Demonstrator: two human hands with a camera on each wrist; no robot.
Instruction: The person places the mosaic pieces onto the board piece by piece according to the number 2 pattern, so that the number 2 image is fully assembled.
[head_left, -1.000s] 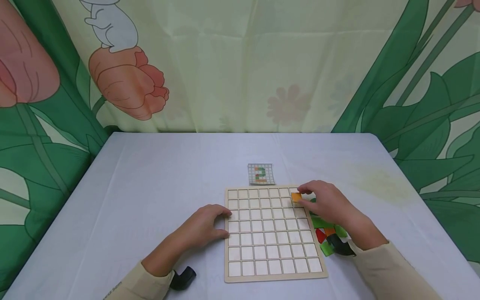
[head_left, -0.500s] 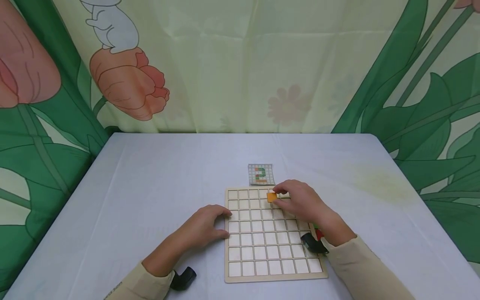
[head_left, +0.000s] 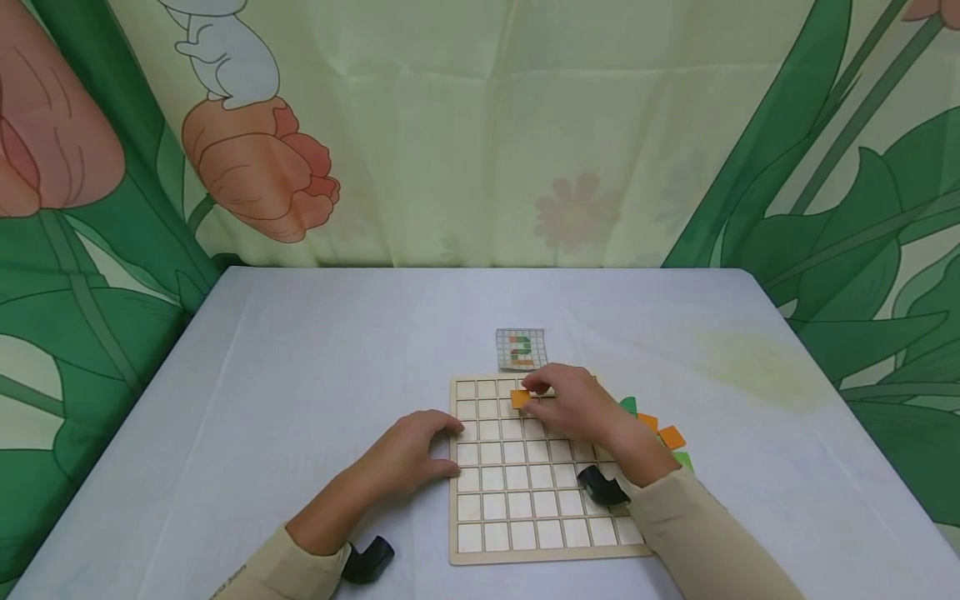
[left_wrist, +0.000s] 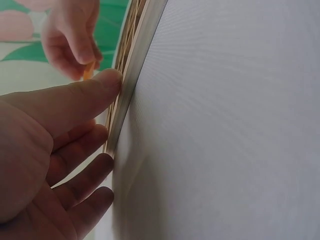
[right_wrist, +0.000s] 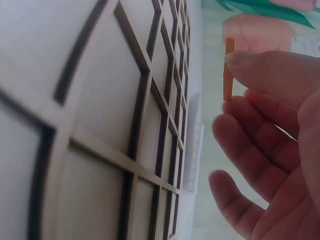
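Note:
A wooden grid board [head_left: 551, 557] with white square cells lies on the table. My right hand [head_left: 577, 408] is over its upper part and pinches an orange square tile [head_left: 520, 399] between thumb and fingers. In the right wrist view the tile [right_wrist: 228, 70] is seen edge-on, held apart from the grid [right_wrist: 62, 135]. My left hand [head_left: 412, 446] rests at the board's left edge, thumb and fingers spread. In the left wrist view, the left hand's thumb and fingertips [left_wrist: 102, 195] lie right along the board's edge [left_wrist: 125, 95].
Behind the board lies a small card [head_left: 521, 348] printed with a coloured grid pattern. Loose tiles, orange [head_left: 671, 437] and green [head_left: 628, 405], lie beside the board's right edge, partly hidden by the right arm. A patterned curtain [head_left: 450, 150] hangs behind the table [head_left: 337, 350].
My right hand has carried the orange tile leftward across the top of the board from its upper right corner. The left hand has stayed at the left edge.

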